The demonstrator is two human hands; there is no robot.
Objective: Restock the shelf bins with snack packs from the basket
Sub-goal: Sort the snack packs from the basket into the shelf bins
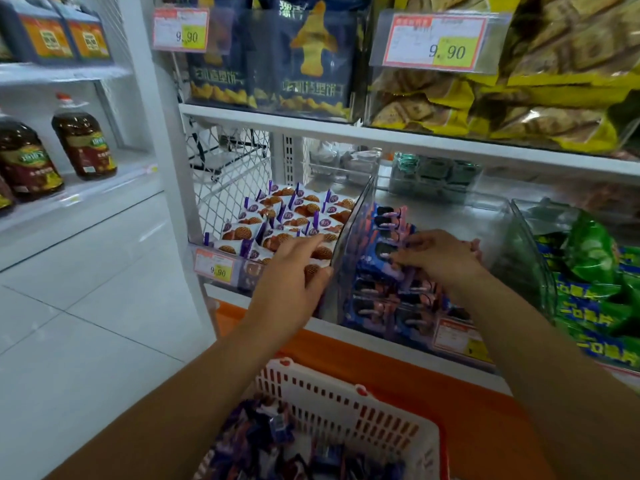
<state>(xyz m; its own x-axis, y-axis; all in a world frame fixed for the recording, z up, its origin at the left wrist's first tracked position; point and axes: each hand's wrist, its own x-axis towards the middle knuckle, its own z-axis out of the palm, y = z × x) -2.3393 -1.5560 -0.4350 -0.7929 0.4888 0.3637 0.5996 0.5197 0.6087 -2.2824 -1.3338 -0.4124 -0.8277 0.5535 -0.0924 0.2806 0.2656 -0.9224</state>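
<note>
Two hands are reaching into the shelf bins (349, 244): the left hand (294, 275) is lying flat on the waffle packs (277, 220), the right hand (440, 258) pressing straight fingers (403, 259) onto the blue snack packs (372, 306) (middle bin). The basket (346, 393) is sitting near.

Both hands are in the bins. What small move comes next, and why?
Probably the right hand drops to the basket for another pack: it rests on blue packs in the middle bin, whose back looks bare, and the basket holds more.
</note>
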